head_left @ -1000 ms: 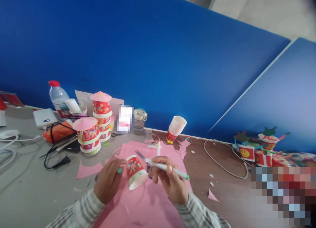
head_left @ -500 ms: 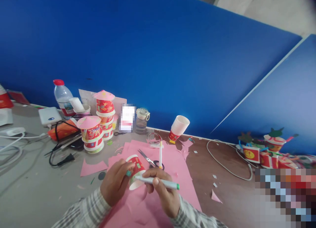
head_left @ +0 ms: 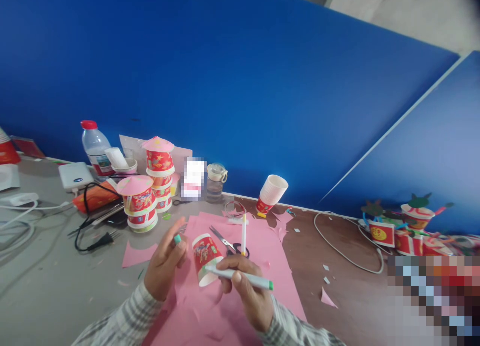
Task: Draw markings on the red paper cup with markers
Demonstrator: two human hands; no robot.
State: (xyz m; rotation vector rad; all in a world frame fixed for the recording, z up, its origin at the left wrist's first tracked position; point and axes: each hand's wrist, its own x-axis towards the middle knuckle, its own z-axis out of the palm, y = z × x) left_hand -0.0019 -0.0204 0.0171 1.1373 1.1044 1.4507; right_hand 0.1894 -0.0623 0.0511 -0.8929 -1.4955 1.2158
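A red patterned paper cup point(head_left: 205, 251) lies tilted on the pink paper point(head_left: 264, 266), its white rim end toward me. My right hand point(head_left: 245, 288) holds a grey-white marker point(head_left: 243, 277) with a green end, and its tip meets the pale band near the cup's rim. To the left of the cup, apart from it, my left hand point(head_left: 165, 263) pinches a small green marker cap point(head_left: 177, 239) between its fingers. Just beyond my right hand lie scissors point(head_left: 227, 242) and a white marker with yellow ends point(head_left: 244, 234).
Cup towers with pink paper roofs point(head_left: 135, 186) stand at the left, near a power bank point(head_left: 76, 177) and a bottle point(head_left: 95, 148). A leaning cup stack point(head_left: 273, 192) and a water jug point(head_left: 215, 185) line the blue partition point(head_left: 240, 96). A white cable point(head_left: 337, 253) curves at the right.
My left hand has let go of the paper cup and moved left, keeping the green cap. The cup has turned slightly, showing more of its pattern. My right hand is nearly still.
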